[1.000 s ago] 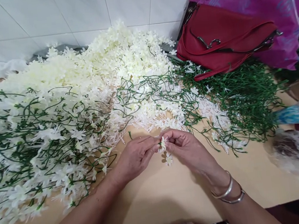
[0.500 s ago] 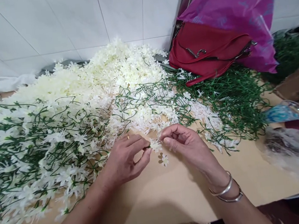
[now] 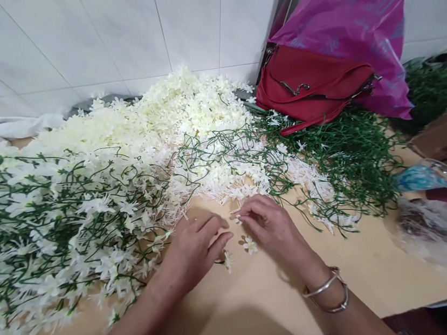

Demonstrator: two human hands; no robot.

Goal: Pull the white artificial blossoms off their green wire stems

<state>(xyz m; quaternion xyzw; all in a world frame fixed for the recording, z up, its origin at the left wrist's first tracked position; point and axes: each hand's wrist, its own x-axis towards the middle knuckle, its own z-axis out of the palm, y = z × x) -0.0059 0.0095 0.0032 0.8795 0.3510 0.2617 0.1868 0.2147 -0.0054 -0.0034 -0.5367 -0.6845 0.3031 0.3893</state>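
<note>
My left hand (image 3: 195, 250) is over the table, thumb and index finger apart with nothing visible between them. Just below its thumb is a small white artificial flower (image 3: 228, 262) with a bit of green stem; whether the hidden fingers touch it I cannot tell. Fingertips of my right hand (image 3: 269, 226) are pinched on a small white flower piece (image 3: 238, 219) with thin pale strands. Between the hands, a loose white blossom (image 3: 250, 245) lies on the table. Beyond them spreads a heap of white stamen pieces and blossoms (image 3: 224, 175), with green stems (image 3: 213, 149) on top.
Finished-looking flowers on green stems (image 3: 51, 226) cover the left side. Cream blossoms (image 3: 182, 99) are piled against the tiled wall. At right are green stems (image 3: 352, 157), a red handbag (image 3: 315, 83), a purple bag (image 3: 356, 26), a blue-patterned clear item (image 3: 424, 176) and a clear plastic bag (image 3: 435, 228).
The flower at my left fingertips is now lower, beneath the thumb, and those fingers have parted. My right fingers now pinch a small white piece. The view has shifted slightly.
</note>
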